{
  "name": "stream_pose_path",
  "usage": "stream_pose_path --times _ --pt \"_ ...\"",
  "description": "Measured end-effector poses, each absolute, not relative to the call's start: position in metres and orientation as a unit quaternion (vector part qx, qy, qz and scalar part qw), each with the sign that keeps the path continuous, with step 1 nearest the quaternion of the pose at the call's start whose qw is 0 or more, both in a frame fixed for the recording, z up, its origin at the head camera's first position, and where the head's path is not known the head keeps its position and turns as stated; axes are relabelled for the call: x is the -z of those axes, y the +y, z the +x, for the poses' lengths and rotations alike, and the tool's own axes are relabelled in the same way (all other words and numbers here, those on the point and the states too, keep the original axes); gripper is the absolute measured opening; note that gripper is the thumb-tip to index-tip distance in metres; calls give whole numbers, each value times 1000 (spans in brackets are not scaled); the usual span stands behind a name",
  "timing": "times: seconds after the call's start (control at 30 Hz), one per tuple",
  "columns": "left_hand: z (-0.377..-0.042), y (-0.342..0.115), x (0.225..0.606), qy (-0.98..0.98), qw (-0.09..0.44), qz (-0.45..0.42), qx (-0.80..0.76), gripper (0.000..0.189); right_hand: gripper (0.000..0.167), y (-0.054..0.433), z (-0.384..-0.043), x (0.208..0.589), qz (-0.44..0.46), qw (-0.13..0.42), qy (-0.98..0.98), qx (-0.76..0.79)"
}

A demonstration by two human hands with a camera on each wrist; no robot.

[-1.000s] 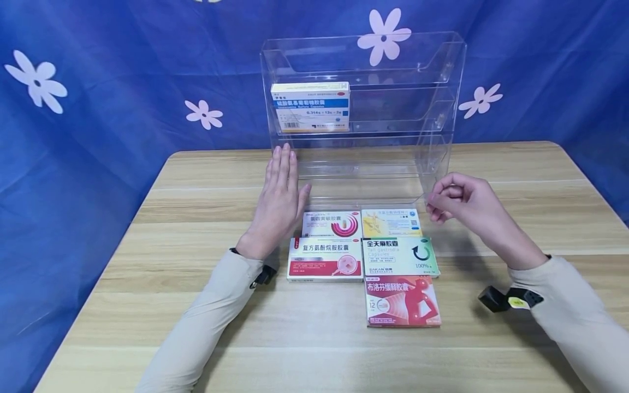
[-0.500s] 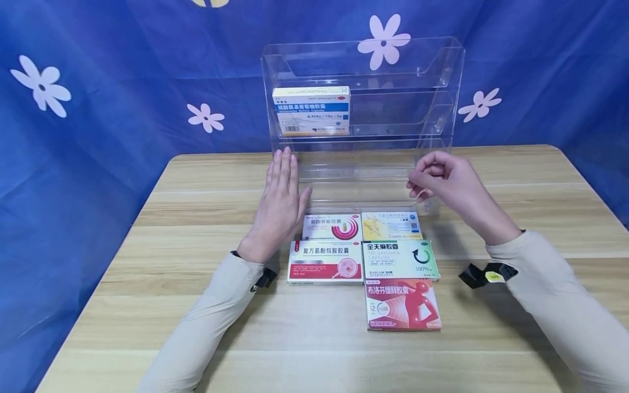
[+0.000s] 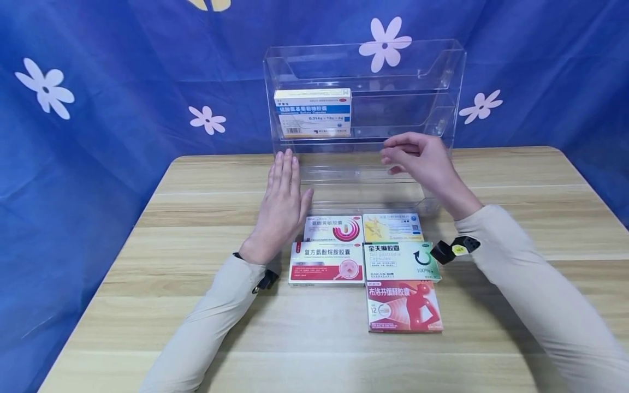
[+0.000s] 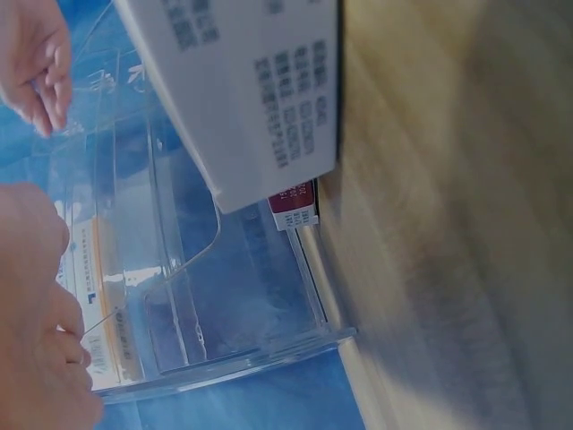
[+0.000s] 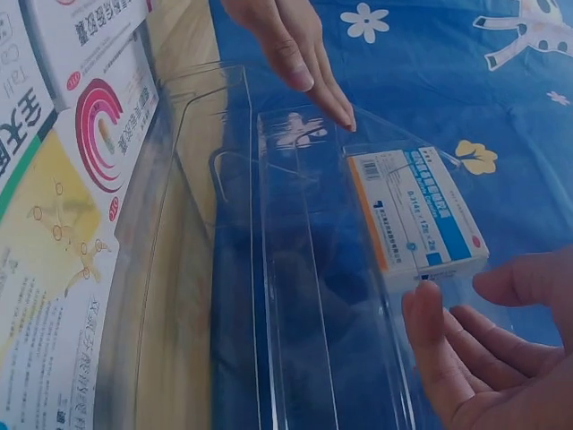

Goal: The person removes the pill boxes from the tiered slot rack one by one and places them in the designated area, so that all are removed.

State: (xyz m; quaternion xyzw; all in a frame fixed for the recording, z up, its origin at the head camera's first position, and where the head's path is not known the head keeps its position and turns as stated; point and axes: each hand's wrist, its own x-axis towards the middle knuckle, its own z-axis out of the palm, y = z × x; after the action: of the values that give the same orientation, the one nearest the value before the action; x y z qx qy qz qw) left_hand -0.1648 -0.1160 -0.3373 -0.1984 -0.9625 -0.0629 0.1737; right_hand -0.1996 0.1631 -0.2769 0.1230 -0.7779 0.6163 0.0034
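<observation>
A clear tiered rack [image 3: 373, 191] stands at the back of the table. In its middle tier, at the left, leans a white-and-blue capsule box [image 3: 314, 113]. My left hand [image 3: 280, 213] lies along the rack's left side with straight fingers. My right hand [image 3: 417, 158] is in front of the rack's right half. Its fingers are loosely bent and hold nothing; in the right wrist view they are near the lower edge of the white-and-blue box [image 5: 416, 215], apparently without gripping it.
Medicine boxes lie in front of the rack: white-and-pink [image 3: 334, 228], yellow-and-white [image 3: 393, 227], white-and-red [image 3: 326, 262], green-and-white [image 3: 402, 261] and red [image 3: 404, 307]. A blue curtain [image 3: 123, 82] with flowers hangs behind the wooden table [image 3: 196, 218].
My right hand has moved left and up, from the rack's lower right corner to in front of its middle. The left hand stays at the rack's side. The boxes have not moved.
</observation>
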Motion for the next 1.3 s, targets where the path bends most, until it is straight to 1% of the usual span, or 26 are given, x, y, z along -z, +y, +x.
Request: stream_pose_path --times 0.13,0.47,0.57,0.73,0.87,0.97,1.17,1.3 --pt "-165 -117 338 -962 176 -200 64 67 32 155 -204 275 134 23 -780 -610" --pt "-164 -116 338 -964 169 -197 60 68 32 135 -222 261 132 88 -820 -549" --pt "-164 -115 339 -963 170 -198 64 68 35 130 -225 256 131 86 -828 -538" --pt "-165 -115 340 -962 173 -200 69 68 44 118 -227 254 155 56 -832 -529" --pt "-166 -115 340 -960 179 -203 68 68 45 108 -229 256 172 61 -825 -535" --pt "-166 -115 340 -960 181 -204 68 68 45 102 -231 255 172 83 -811 -553" --pt "-167 -116 341 -958 187 -207 73 67 38 96 -235 253 162 130 -807 -553" --pt "-167 -117 341 -957 189 -204 77 67 30 93 -235 252 153 139 -809 -550"
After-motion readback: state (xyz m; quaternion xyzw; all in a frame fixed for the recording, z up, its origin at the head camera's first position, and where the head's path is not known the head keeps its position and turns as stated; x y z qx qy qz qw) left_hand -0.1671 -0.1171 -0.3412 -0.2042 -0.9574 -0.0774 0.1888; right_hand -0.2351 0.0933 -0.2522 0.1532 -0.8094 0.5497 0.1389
